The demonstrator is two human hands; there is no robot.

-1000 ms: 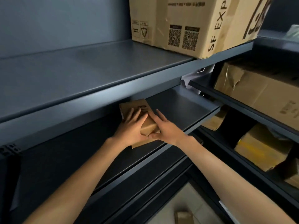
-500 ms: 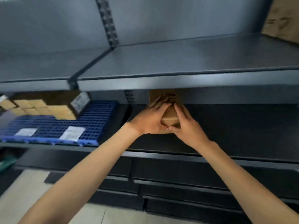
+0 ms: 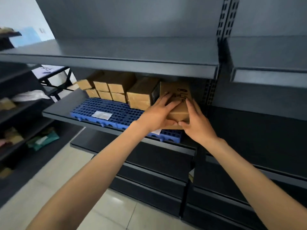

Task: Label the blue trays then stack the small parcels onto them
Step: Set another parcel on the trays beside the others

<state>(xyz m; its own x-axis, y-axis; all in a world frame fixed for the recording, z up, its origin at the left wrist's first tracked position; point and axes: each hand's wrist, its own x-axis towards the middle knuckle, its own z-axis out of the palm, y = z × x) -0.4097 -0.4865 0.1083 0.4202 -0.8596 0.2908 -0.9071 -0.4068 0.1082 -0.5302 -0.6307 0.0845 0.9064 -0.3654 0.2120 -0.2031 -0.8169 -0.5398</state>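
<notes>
Tray (image 3: 116, 113) on shelf (image 3: 63, 112), parcels (image 3: 114, 88) stacked at its back, label (image 3: 101, 115) near front edge

Hidden, cropped and blurred parts around the two-handed grip

The left hand (image 3: 156, 116) and right hand (image 3: 196, 125) cover most of the small parcel (image 3: 180, 112) between them, and the print on the larger carton (image 3: 177, 91) behind it is too smeared to read; left of the grip, the tray label (image 3: 101, 115) is illegible, a second label is nearly buried under the left wrist, and items on the far-left racks (image 3: 20, 113) blur out of recognition
</notes>
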